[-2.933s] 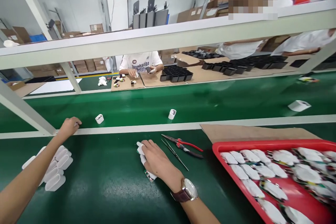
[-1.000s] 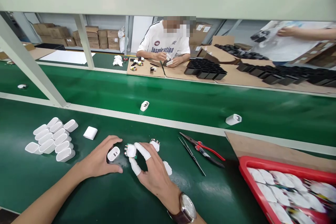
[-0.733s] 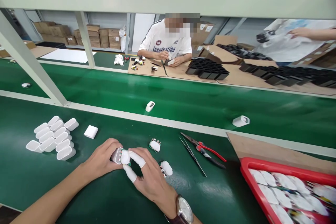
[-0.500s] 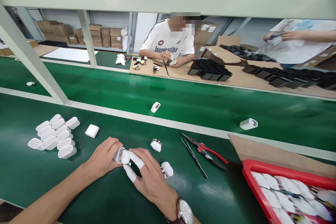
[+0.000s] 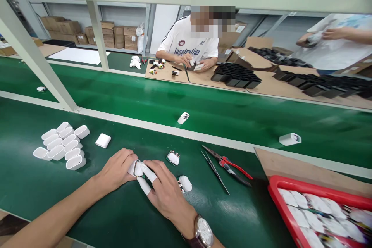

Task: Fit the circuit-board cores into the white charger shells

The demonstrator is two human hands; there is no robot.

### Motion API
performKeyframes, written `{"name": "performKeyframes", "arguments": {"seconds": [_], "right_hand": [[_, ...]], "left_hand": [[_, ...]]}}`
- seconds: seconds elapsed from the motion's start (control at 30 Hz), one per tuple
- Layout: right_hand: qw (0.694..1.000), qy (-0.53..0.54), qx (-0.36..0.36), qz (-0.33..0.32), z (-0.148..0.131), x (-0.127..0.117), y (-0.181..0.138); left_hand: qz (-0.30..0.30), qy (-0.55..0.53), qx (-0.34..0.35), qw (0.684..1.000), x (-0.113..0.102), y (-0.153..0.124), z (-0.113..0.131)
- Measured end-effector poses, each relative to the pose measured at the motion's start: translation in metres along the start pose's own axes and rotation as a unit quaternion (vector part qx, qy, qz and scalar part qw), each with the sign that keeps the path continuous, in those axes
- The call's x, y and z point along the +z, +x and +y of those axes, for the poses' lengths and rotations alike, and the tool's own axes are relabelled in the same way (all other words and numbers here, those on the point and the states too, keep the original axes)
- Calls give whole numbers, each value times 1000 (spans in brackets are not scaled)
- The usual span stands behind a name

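My left hand [image 5: 120, 166] is closed round a white oval plastic housing [image 5: 132, 167], its open end turned to the right. At that opening, my right hand [image 5: 167, 186] pinches a small circuit board with a white pad [image 5: 138, 169] between thumb and forefinger, which wear white finger cots. The board sits partly in the mouth of the housing; how deep is hidden by my fingers. Right of my hands lie two more padded circuit boards, one farther off [image 5: 173, 158] and one beside my right hand [image 5: 185, 183].
Several empty white housings [image 5: 62, 145] stand grouped at left, with a single housing [image 5: 103, 140] nearby. Tweezers [image 5: 215, 172] and red-handled pliers [image 5: 228, 166] lie at right, by a red tray [image 5: 286, 213] of padded boards. Housings ride the green belt [image 5: 139, 100]; a co-worker [image 5: 188, 42] sits beyond.
The padded board has moved slightly closer into the housing's opening, both hands keeping their grip. Housings on the belt have shifted right. The camera view has tilted a little.
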State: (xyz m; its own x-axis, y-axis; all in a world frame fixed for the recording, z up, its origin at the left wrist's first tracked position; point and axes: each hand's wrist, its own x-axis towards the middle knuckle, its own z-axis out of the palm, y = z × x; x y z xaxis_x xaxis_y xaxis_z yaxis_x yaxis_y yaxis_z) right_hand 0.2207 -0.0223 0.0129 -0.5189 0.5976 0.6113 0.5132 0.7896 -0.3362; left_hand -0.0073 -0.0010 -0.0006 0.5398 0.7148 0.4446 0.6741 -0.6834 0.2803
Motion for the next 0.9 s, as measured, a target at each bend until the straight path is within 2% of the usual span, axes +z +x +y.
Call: {"name": "performKeyframes", "arguments": {"seconds": [0.13,0.23,0.37,0.5,0.63,0.7,0.9], "right_hand": [[1000,10,7,-26,0,-2,-1],[999,26,26,-28,2,-2,-2],[999,23,9,-41,0,-1,0],[997,26,18,-75,-4,4,4],[996,66,49,-32,-4,8,2],[995,68,60,-30,-4,8,2],[998,32,22,-51,-3,7,4]], "left_hand": [[-24,-42,-11,999,1,-2,1],[-45,-114,-45,991,3,-3,1],[-58,-190,-83,977,9,-5,1],[-50,-206,-103,972,11,-6,0],[-63,-240,-103,963,5,-3,3],[-74,-255,-98,959,2,-2,5],[-47,-269,-97,957,3,-3,4]]}}
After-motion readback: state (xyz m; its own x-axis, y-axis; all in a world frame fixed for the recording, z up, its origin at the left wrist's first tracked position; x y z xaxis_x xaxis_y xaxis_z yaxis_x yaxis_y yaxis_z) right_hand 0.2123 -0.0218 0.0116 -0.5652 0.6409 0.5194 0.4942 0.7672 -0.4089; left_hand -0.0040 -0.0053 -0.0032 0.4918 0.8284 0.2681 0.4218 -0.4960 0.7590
